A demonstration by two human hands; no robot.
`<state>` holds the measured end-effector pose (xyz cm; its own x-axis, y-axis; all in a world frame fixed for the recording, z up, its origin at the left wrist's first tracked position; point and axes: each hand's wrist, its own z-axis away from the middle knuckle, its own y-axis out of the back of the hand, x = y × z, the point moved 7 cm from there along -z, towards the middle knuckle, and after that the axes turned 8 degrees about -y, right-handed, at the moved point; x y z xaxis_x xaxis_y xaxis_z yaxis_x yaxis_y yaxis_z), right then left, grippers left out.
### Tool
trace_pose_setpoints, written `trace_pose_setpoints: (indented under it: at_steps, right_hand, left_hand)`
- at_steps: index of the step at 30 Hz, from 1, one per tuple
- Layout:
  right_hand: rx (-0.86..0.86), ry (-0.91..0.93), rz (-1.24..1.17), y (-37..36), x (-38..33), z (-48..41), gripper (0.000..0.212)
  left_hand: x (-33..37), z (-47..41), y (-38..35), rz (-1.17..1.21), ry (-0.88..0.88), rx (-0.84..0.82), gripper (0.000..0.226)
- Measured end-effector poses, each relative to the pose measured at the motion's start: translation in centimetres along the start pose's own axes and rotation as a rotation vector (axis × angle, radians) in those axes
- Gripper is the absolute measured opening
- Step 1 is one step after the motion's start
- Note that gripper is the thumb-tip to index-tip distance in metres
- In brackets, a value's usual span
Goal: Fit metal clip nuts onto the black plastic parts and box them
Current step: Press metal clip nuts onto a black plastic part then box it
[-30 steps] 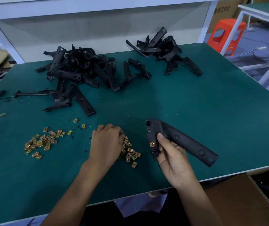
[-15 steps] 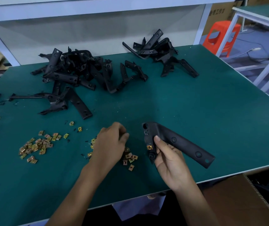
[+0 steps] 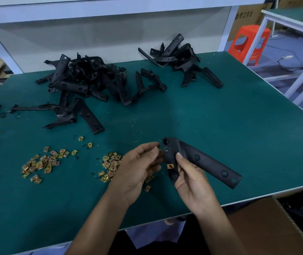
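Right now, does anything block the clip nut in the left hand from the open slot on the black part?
Nothing visible. The left hand pinches the clip nut right beside the slot; the right hand grips the black part lower down, clear of it.

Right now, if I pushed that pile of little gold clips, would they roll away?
Probably not: the clip nuts look flat and square, so they would likely slide, not roll. They seem light; the left hand pinches a single nut between fingertips.
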<state>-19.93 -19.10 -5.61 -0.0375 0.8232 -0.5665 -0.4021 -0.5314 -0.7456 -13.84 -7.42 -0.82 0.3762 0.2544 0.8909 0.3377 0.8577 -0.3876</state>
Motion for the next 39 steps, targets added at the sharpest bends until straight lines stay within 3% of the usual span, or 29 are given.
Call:
trace_pose_setpoints:
  at_steps: [4, 9, 19, 25, 30, 35, 39]
  right_hand:
    - [-0.008, 0.01, 0.023, -0.3, 0.0, 0.0, 0.06]
    - [-0.006, 0.025, 0.065, 0.4, 0.2, -0.3, 0.047]
    - [-0.045, 0.042, 0.098, 0.0, 0.4, -0.2, 0.051]
    - [0.11, 0.109, 0.178, -0.7, -0.1, 2.2, 0.011]
    - [0.336, 0.119, 0.489, 2.9, -2.3, 7.5, 0.017]
    - [0.493, 0.284, 0.51, 7.8, -4.9, 12.8, 0.032]
    - [0.595, 0.292, 0.164, 12.5, -6.3, 16.7, 0.05]
  left_hand:
    - [-0.2, 0.3, -0.5, -0.022, 0.006, 0.005, 0.016]
    - [-0.6, 0.3, -0.7, -0.011, 0.041, 0.027, 0.012]
    - [-0.6, 0.4, -0.9, -0.094, 0.06, 0.033, 0.007]
    - [-1.4, 0.5, 0.5, -0.172, 0.023, 0.071, 0.014]
    - [-4.7, 1.1, -4.2, -0.246, 0.047, -0.07, 0.015]
    - [-7.9, 4.1, -11.2, -0.172, 0.164, -0.292, 0.019]
    - [-8.3, 6.2, -14.5, -0.394, 0.041, -0.452, 0.031]
